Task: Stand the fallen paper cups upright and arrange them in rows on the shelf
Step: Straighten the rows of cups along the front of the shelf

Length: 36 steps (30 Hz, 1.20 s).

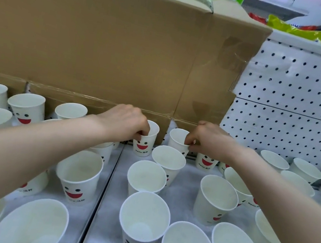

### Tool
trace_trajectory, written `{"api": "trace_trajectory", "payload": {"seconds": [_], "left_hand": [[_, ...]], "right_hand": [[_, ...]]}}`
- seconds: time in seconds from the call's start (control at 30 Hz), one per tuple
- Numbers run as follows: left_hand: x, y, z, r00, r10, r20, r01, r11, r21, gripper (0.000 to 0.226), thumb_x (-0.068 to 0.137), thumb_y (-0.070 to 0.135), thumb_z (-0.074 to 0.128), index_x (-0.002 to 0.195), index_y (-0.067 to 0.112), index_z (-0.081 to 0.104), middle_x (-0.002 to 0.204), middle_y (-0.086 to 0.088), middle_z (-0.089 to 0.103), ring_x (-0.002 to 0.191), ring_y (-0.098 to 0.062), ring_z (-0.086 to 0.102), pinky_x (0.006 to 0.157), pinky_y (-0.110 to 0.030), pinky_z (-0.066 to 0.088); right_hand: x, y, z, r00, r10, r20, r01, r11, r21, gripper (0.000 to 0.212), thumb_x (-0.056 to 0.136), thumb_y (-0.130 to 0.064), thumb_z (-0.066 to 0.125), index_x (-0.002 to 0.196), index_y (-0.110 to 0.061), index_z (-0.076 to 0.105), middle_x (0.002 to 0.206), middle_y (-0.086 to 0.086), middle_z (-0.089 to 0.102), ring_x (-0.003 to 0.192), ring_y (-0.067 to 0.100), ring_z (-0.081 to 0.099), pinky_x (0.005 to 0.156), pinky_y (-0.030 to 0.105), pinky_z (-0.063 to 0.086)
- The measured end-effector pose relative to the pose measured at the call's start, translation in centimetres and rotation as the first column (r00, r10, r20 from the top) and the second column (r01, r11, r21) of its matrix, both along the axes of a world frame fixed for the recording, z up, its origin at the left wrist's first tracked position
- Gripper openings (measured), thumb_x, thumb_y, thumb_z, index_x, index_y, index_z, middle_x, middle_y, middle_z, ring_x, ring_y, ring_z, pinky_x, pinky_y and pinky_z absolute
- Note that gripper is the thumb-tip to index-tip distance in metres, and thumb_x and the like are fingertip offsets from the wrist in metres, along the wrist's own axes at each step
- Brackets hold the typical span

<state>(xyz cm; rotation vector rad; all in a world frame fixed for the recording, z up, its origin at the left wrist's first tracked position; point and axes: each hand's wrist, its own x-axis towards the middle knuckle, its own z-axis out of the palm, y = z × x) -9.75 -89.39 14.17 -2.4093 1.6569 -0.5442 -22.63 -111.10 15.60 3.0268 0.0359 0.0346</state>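
Several white paper cups with red smiley faces stand upright on the grey shelf (184, 191). My left hand (125, 122) pinches the rim of one upright cup (145, 144) in the back row, against the cardboard. My right hand (207, 139) pinches the rim of the neighbouring back-row cup (177, 140), also upright. In front of them stand more cups, such as one (168, 160) just before the two held cups and one (143, 222) near me. No fallen cup shows.
A large brown cardboard box (105, 38) forms a wall right behind the back row. White pegboard (296, 101) backs the shelf on the right. A seam (106, 186) splits the shelf into two panels. Coloured packets (298, 29) lie on the shelf above.
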Motion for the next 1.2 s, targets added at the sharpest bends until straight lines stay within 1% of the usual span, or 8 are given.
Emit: {"api": "trace_trajectory", "payload": {"seconds": [0.33, 0.47, 0.57, 0.7, 0.8, 0.93, 1.07, 1.2], "left_hand": [[0.1, 0.4, 0.1, 1.0, 0.001, -0.005, -0.001, 1.0, 0.011, 0.021, 0.087, 0.029, 0.063, 0.073, 0.016, 0.053, 0.063, 0.002, 0.049, 0.063, -0.028, 0.044, 0.049, -0.028, 0.024], [0.1, 0.5, 0.1, 1.0, -0.016, -0.023, 0.016, 1.0, 0.014, 0.014, 0.087, 0.031, 0.062, 0.082, 0.018, 0.062, 0.07, 0.001, 0.057, 0.068, -0.027, 0.051, 0.054, -0.028, 0.031], [0.1, 0.4, 0.0, 0.999, -0.034, -0.025, 0.034, 0.999, 0.005, 0.012, 0.088, 0.032, 0.062, 0.088, 0.02, 0.065, 0.077, 0.001, 0.062, 0.077, -0.027, 0.058, 0.056, -0.028, 0.038], [-0.1, 0.3, -0.2, 1.0, -0.029, 0.0, 0.029, 1.0, 0.004, 0.015, 0.087, 0.032, 0.061, 0.082, 0.017, 0.061, 0.074, 0.0, 0.061, 0.074, -0.027, 0.056, 0.051, -0.029, 0.027], [-0.2, 0.5, -0.3, 1.0, -0.025, 0.005, 0.025, 1.0, -0.014, 0.018, 0.086, 0.032, 0.061, 0.079, 0.017, 0.058, 0.073, 0.0, 0.06, 0.072, -0.028, 0.053, 0.05, -0.03, 0.024], [-0.1, 0.8, -0.4, 0.996, -0.035, -0.081, 0.034, 0.999, -0.022, 0.017, 0.086, 0.039, 0.064, 0.098, 0.028, 0.066, 0.089, 0.005, 0.067, 0.086, -0.025, 0.061, 0.06, -0.031, 0.043], [-0.5, 1.0, -0.2, 0.991, -0.034, -0.13, 0.028, 0.998, -0.049, 0.031, 0.086, 0.03, 0.066, 0.116, 0.032, 0.06, 0.109, 0.008, 0.064, 0.105, -0.02, 0.058, 0.077, -0.034, 0.049], [-2.2, 0.7, 0.6, 0.955, -0.135, -0.265, 0.119, 0.99, -0.075, 0.056, 0.084, 0.009, 0.058, 0.129, 0.04, 0.049, 0.128, 0.017, 0.05, 0.118, -0.009, 0.045, 0.092, -0.027, 0.042]], "right_hand": [[0.4, 0.8, 0.1, 1.0, 0.009, -0.002, -0.009, 0.997, 0.078, 0.019, 0.084, -0.034, 0.071, 0.104, -0.034, 0.07, 0.094, -0.006, 0.059, 0.093, 0.015, 0.05, 0.077, 0.035, 0.049], [0.3, 0.2, 0.2, 1.0, -0.004, -0.016, 0.003, 0.998, -0.062, 0.033, 0.084, -0.013, 0.069, 0.109, -0.035, 0.068, 0.108, -0.001, 0.056, 0.091, 0.023, 0.056, 0.077, 0.037, 0.052], [0.2, 0.6, 0.4, 1.0, 0.014, 0.023, -0.012, 0.994, -0.104, 0.018, 0.085, -0.009, 0.066, 0.093, -0.023, 0.073, 0.096, 0.004, 0.05, 0.084, 0.027, 0.057, 0.074, 0.037, 0.053], [0.4, 1.3, 0.3, 0.999, 0.03, 0.036, -0.026, 0.995, -0.093, 0.008, 0.089, -0.021, 0.065, 0.095, -0.021, 0.07, 0.091, 0.002, 0.05, 0.085, 0.022, 0.052, 0.073, 0.034, 0.049], [0.4, 2.1, 0.4, 0.998, 0.024, 0.055, -0.027, 0.998, 0.056, 0.023, 0.087, -0.035, 0.068, 0.109, -0.032, 0.068, 0.093, -0.004, 0.06, 0.091, 0.017, 0.049, 0.073, 0.033, 0.045], [-0.1, 2.0, 0.9, 0.998, 0.034, -0.05, -0.033, 0.999, 0.02, 0.041, 0.085, -0.035, 0.071, 0.125, -0.035, 0.061, 0.08, -0.025, 0.045, 0.096, 0.014, 0.042, 0.072, 0.029, 0.039], [-0.2, 0.6, 0.4, 0.998, -0.024, -0.063, 0.02, 0.998, -0.062, 0.026, 0.084, -0.022, 0.07, 0.107, -0.033, 0.069, 0.1, -0.003, 0.057, 0.099, 0.021, 0.052, 0.071, 0.03, 0.045], [-0.1, 0.8, 0.3, 1.0, -0.017, 0.016, 0.018, 0.997, -0.077, 0.005, 0.085, -0.019, 0.067, 0.088, -0.021, 0.071, 0.087, -0.002, 0.061, 0.094, 0.014, 0.043, 0.07, 0.031, 0.046]]}}
